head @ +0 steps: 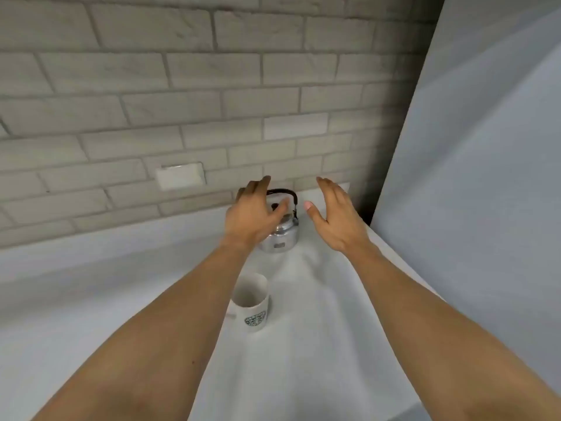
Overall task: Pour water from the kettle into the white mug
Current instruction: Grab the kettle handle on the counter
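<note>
The kettle (pixel 280 235) stands upright on the white counter (pixel 91 299) near the brick wall (pixel 151 101), its dark handle (pixel 283 194) raised. The left hand (pixel 253 215) hovers over it with fingers spread, partly hiding it. The right hand (pixel 334 217) is open, just beside it. The white mug (pixel 251 302) stands nearer the person, below both hands.

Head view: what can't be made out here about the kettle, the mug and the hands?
- Kettle: left side and any spout hidden behind the left hand.
- Kettle water level: lid covers it.
- White mug: handle mostly hidden behind the left forearm.
- Left hand contact with the kettle handle: unclear.
- Right hand: open, touching nothing.
</note>
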Available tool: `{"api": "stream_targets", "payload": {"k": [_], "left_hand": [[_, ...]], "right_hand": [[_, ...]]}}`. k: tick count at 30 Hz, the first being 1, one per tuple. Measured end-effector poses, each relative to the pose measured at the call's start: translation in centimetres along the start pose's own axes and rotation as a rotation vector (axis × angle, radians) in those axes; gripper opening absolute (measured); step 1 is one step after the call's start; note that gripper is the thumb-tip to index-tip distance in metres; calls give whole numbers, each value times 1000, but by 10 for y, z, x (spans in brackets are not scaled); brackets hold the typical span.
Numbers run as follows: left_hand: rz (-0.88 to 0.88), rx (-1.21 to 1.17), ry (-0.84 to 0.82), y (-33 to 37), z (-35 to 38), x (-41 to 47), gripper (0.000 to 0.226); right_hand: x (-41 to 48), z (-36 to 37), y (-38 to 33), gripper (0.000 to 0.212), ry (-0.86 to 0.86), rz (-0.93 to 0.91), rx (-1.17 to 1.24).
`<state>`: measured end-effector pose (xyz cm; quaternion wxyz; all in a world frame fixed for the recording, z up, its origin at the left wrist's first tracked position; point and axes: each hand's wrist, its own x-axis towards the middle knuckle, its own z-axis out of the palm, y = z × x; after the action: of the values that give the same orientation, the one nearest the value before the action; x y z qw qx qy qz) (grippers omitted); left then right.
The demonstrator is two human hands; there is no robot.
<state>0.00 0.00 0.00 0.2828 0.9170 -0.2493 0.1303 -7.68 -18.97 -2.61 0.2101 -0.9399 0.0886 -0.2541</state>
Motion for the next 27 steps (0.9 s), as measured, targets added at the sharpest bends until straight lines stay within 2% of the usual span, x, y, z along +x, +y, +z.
{"api": "stream_targets", "payload": {"k": [6, 10, 16, 21, 27], "left_hand": [[-250, -64, -118, -34, 36, 29, 70], [-305, -95, -163, -38, 59, 51, 64], [-365, -93, -158, -45, 94, 86, 57], [-344, -47, -146, -57, 111, 100, 41], [-301, 18, -142, -61, 110, 101, 31]], "right_hand": [[47, 50, 22, 74, -159, 2, 39], [79, 76, 40, 71, -260, 3, 69], [121, 103, 58, 70, -375, -47, 111], [142, 117, 62, 65, -504, -134, 147], [149, 124, 62, 46, -454, -206, 151]]}}
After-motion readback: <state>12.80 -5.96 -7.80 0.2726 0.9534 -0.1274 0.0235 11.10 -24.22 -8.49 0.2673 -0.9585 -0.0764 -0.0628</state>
